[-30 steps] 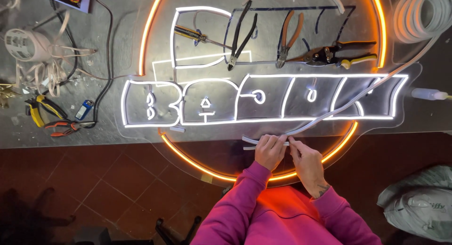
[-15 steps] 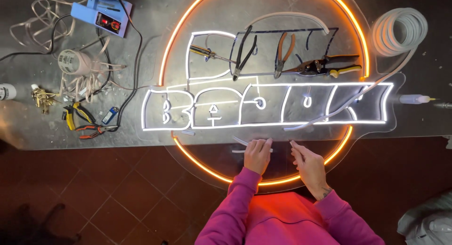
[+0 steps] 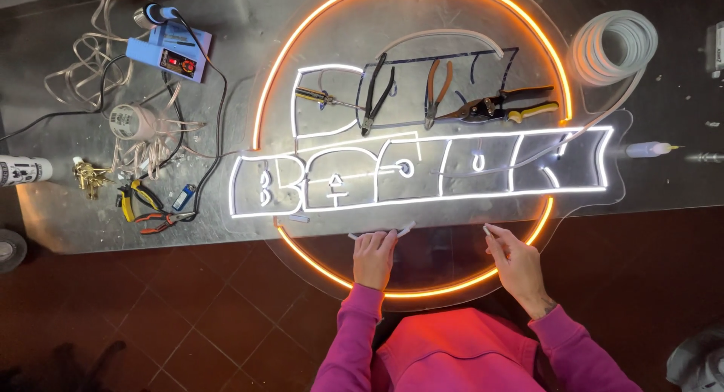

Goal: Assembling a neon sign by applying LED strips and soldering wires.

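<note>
**Hands at the near rim of a lit neon sign**

Nearest: pink sleeves (image 3: 354,332) run up from the bottom of the frame. Left hand (image 3: 374,258) lies knuckles-up on the clear backing panel (image 3: 317,275), fingers together and curled onto a short white strip piece (image 3: 381,233) that lies along the panel just under the lit lettering; thumb is hidden, so whether it pinches or only presses cannot be told. Right hand (image 3: 514,262) is raised beside it, well apart from the left, thumb and forefinger pinched on the end of a second short white piece (image 3: 489,229), which points up-left toward the letters.

Both hands sit inside the lower arc of the orange neon ring (image 3: 422,292). Just beyond the fingertips runs the white-lit block lettering (image 3: 422,173), a long band across the ring. Panel overhangs the edge of the metal table (image 3: 113,226); red floor tiles (image 3: 188,316) below.

Farther: unlit upper letter outlines with tools lying on them: a screwdriver (image 3: 320,97), black tweezers (image 3: 377,90), orange-handled pliers (image 3: 437,87), snips with black and yellow handles (image 3: 505,105).

Far right: coil of white strip (image 3: 615,49), small applicator bottle (image 3: 648,148).

Far left: blue soldering station (image 3: 170,53), tangled cable (image 3: 83,68), small red and yellow pliers (image 3: 147,207).
</note>
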